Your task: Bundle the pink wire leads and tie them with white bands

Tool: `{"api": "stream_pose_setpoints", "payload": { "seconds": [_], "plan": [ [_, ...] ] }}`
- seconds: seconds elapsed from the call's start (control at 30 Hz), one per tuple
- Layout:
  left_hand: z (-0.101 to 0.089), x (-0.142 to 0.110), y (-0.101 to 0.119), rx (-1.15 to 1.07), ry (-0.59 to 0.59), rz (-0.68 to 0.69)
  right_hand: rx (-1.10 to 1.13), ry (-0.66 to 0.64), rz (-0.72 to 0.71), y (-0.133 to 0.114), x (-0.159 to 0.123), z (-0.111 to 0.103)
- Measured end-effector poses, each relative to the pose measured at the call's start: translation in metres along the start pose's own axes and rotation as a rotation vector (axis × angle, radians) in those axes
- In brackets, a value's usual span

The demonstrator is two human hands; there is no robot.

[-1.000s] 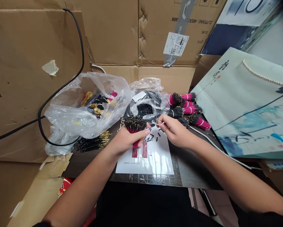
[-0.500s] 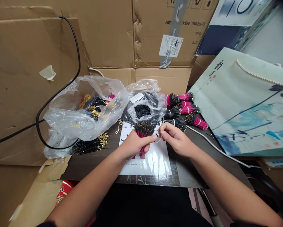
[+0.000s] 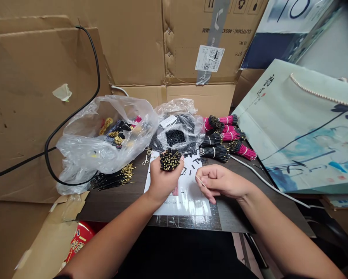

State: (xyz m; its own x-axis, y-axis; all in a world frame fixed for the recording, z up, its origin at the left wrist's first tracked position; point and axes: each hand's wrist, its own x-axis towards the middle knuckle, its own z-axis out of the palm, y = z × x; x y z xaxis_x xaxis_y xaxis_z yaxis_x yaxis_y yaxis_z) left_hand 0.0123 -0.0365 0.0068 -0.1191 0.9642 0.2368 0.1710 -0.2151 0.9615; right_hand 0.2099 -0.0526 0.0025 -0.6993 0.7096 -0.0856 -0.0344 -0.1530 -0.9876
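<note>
My left hand [image 3: 162, 182] is wrapped round a bundle of thin wires [image 3: 170, 159], its black ends with gold tips facing up at me. The lower part of the bundle is hidden in the fist. To its right, my right hand [image 3: 217, 182] pinches a thin white rubber band [image 3: 201, 180], apart from the bundle. Beneath both hands lies a white printed sheet [image 3: 191, 205] with small black tube pieces [image 3: 190, 170] scattered on it. Just behind, an opened clear bag [image 3: 162, 133] holds many more black pieces.
Banded pink and black wire bundles [image 3: 233, 134] lie at the back right. Loose gold-tipped black wires [image 3: 115, 177] rest at left, beside a clear plastic bag [image 3: 101, 157] with bundles inside. A paper bag [image 3: 302, 143] leans at right; a black cable [image 3: 96, 66] loops at left.
My left hand has tipped the bundle so its gold ends face me. My right hand has drawn away to the right and slightly down with the white rubber band, off the bundle.
</note>
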Motion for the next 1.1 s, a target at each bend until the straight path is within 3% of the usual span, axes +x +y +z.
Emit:
{"api": "stream_pose_setpoints", "payload": {
  "seconds": [0.07,0.13,0.3,0.4,0.5,0.7,0.83,1.1],
  "plan": [
    [0.000,-0.003,0.004,-0.013,0.080,-0.033,-0.066,-0.004,0.066,0.000,0.005,0.005],
    [0.002,-0.004,0.007,-0.100,0.080,-0.160,-0.151,0.079,0.087,0.001,0.010,0.011],
    [0.007,0.000,0.012,-0.698,0.094,-0.358,-0.324,0.335,0.026,0.004,0.020,0.027],
    [0.009,0.001,0.019,-0.851,0.047,-0.396,-0.345,0.388,-0.039,0.007,0.024,0.034],
    [0.010,0.001,0.026,-0.907,-0.063,-0.442,-0.361,0.438,-0.126,0.008,0.027,0.039],
    [0.010,0.000,0.032,-0.904,-0.160,-0.489,-0.532,0.578,-0.281,0.006,0.028,0.043],
    [0.013,-0.002,0.036,-0.895,-0.216,-0.418,-0.565,0.661,-0.308,0.004,0.025,0.047],
    [0.025,0.003,0.039,-0.797,-0.256,-0.248,-0.373,0.853,-0.353,0.019,0.030,0.061]
  ]
}}
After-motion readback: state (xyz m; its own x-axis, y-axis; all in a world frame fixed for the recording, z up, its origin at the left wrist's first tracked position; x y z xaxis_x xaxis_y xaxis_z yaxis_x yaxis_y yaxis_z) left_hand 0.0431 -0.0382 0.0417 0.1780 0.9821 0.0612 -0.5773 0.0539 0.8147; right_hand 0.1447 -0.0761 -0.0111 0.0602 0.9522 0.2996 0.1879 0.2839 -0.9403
